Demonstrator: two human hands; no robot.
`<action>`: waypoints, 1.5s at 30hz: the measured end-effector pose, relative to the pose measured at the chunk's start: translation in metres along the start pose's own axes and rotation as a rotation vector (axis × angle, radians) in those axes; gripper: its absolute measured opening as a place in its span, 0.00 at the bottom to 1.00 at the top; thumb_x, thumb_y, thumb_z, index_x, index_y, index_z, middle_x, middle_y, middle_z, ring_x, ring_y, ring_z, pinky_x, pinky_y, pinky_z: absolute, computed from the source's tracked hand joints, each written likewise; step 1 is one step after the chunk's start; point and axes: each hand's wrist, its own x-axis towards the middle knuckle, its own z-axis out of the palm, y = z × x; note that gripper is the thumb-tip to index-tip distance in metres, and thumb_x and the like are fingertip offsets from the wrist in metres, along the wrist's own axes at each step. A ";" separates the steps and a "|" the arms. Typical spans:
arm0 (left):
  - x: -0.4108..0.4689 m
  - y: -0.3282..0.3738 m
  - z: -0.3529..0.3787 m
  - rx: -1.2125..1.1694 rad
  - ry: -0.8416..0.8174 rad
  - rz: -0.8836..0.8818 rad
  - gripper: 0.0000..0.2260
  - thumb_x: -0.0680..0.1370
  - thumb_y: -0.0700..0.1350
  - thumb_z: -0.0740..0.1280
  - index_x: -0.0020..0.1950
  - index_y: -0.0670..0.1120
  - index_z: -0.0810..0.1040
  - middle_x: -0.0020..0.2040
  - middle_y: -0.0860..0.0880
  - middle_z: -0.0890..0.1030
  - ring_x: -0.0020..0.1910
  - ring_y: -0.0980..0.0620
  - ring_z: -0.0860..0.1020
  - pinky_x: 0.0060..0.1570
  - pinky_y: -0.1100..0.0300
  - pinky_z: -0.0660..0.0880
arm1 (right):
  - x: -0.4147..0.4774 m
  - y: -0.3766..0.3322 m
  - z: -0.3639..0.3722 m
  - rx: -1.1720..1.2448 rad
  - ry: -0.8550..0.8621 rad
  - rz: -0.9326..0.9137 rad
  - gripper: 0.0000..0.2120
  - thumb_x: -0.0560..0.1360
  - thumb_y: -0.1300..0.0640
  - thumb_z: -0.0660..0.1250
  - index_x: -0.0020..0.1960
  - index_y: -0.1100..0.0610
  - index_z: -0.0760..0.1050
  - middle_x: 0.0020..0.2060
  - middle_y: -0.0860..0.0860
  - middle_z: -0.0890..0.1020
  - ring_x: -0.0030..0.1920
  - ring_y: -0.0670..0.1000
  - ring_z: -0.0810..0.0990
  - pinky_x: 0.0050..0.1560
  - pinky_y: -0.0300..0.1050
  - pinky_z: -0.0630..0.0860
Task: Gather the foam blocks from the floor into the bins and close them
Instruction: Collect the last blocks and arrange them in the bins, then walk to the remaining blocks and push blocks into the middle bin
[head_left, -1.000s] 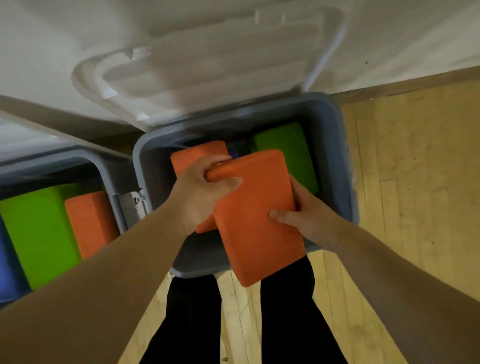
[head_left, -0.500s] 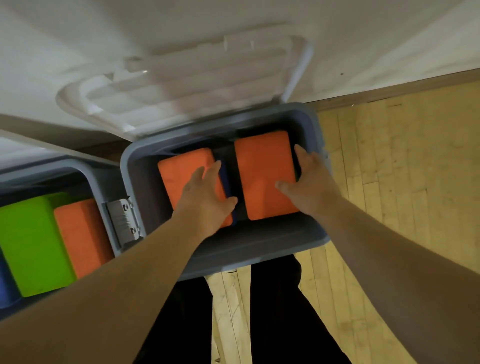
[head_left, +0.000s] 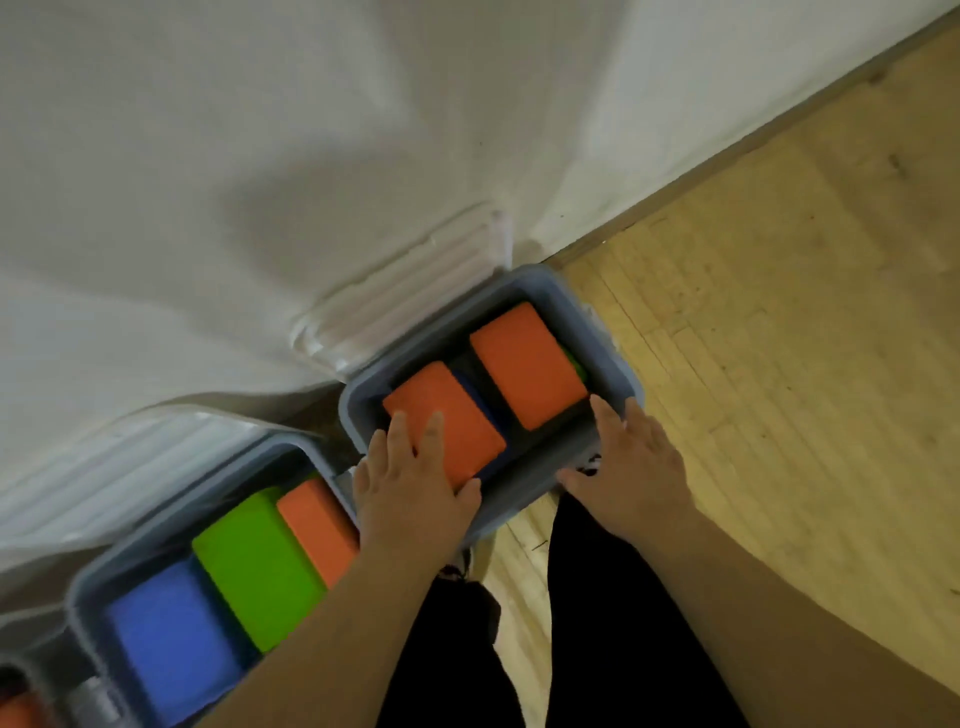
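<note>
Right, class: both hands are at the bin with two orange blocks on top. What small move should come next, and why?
Probably lift the left hand off the near orange block and reach for the lid, standing open against the wall. It and the far orange block lie inside the bin and the right hand rests on its rim, so closing seems due.

Left hand (head_left: 415, 488) and right hand (head_left: 631, 467) reach forward, palms down; fingers straight.
</note>
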 end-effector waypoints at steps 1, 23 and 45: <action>-0.019 -0.003 -0.011 0.057 0.008 0.029 0.41 0.78 0.69 0.61 0.83 0.58 0.43 0.84 0.44 0.44 0.82 0.38 0.48 0.77 0.38 0.55 | -0.028 -0.001 -0.003 0.039 0.037 0.031 0.48 0.74 0.30 0.66 0.83 0.44 0.44 0.83 0.56 0.49 0.81 0.62 0.52 0.77 0.62 0.60; -0.353 0.165 0.052 0.946 -0.087 1.125 0.41 0.78 0.70 0.57 0.83 0.56 0.42 0.84 0.44 0.48 0.82 0.38 0.48 0.78 0.39 0.53 | -0.564 0.155 0.194 0.886 0.302 1.031 0.50 0.73 0.26 0.63 0.83 0.41 0.40 0.83 0.52 0.44 0.82 0.61 0.47 0.78 0.65 0.55; -0.769 0.291 0.420 1.361 -0.215 1.871 0.40 0.78 0.71 0.58 0.83 0.56 0.44 0.83 0.44 0.50 0.82 0.40 0.50 0.77 0.41 0.54 | -0.893 0.270 0.469 1.443 0.414 1.734 0.51 0.72 0.25 0.63 0.83 0.44 0.41 0.83 0.54 0.46 0.82 0.62 0.51 0.78 0.63 0.57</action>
